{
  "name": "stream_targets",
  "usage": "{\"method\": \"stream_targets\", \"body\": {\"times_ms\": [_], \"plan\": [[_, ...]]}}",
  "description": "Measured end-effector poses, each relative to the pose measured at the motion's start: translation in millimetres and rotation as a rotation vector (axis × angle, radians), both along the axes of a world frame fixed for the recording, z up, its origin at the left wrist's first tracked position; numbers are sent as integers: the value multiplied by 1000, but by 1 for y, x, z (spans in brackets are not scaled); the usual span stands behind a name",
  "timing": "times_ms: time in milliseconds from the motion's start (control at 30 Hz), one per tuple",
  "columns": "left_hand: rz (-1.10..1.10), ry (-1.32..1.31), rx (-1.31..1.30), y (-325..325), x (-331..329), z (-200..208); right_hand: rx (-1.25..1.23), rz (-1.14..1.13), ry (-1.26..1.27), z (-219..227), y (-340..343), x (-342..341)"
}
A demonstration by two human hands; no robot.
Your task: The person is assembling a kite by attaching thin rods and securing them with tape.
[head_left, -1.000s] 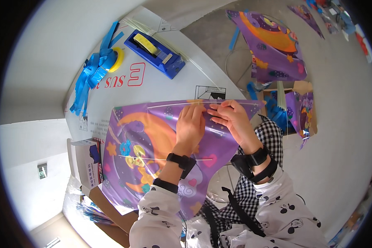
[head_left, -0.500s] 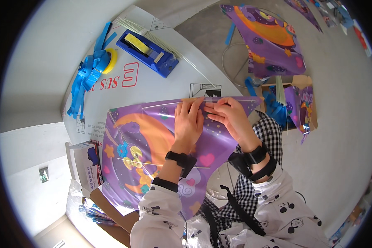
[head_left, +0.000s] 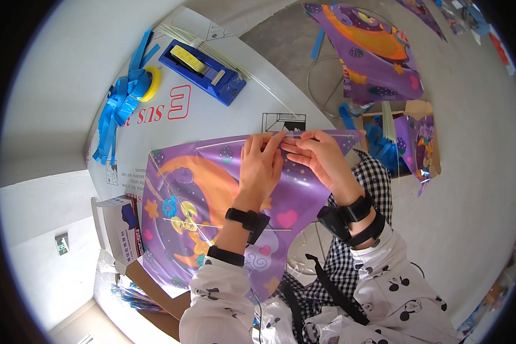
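Note:
A purple kite [head_left: 212, 178] printed with an orange moon, stars and hearts lies over the table's near edge. Thin pale rods run along its far edge, down its left side and across its middle. At the middle of the far edge, my left hand [head_left: 261, 163] bends its fingers down and pinches the edge. Right beside it, my right hand [head_left: 320, 156] points its fingers leftward and grips the same edge with bent fingers. Both sets of fingertips nearly meet. Whether they hold a small bit of tape there, I cannot make out.
On the table stand a blue tape dispenser [head_left: 203, 71], a bundle of pale rods [head_left: 180, 34] and blue ribbon [head_left: 120, 103] with a yellow roll [head_left: 152, 84]. A white box [head_left: 120, 229] stands at left. Another kite [head_left: 378, 57] and an open carton [head_left: 433, 143] are at right.
Both hands have shifted very slightly away from me, with the kite's far edge following. Their grip at the edge looks much the same.

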State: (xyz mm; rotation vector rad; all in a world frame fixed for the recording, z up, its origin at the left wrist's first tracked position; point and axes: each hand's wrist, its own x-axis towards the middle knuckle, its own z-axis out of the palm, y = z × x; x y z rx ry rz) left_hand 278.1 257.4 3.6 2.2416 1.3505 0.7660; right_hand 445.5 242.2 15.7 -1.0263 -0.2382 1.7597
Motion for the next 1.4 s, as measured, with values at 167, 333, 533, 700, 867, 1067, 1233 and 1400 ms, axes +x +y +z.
{"method": "stream_targets", "body": {"times_ms": [167,333,533,700,867,1067,1233,1400], "plan": [[-19,73,-21,1,3,6,-15,7,18,1,1,3],[-5,139,-10,0,4,9,-18,15,72,2,1,4],[9,184,2,-1,10,14,-115,61,283,8,-1,14],[26,188,12,1,9,10,-152,65,382,8,-2,20],[-15,231,-6,0,5,10,-250,120,428,18,-20,22],[-69,471,151,-15,12,15,6,61,38,24,-16,31],[-60,681,232,-22,16,14,28,-79,-43,19,-5,38],[-125,466,181,-24,21,11,68,-72,-163,25,-4,31]]}}
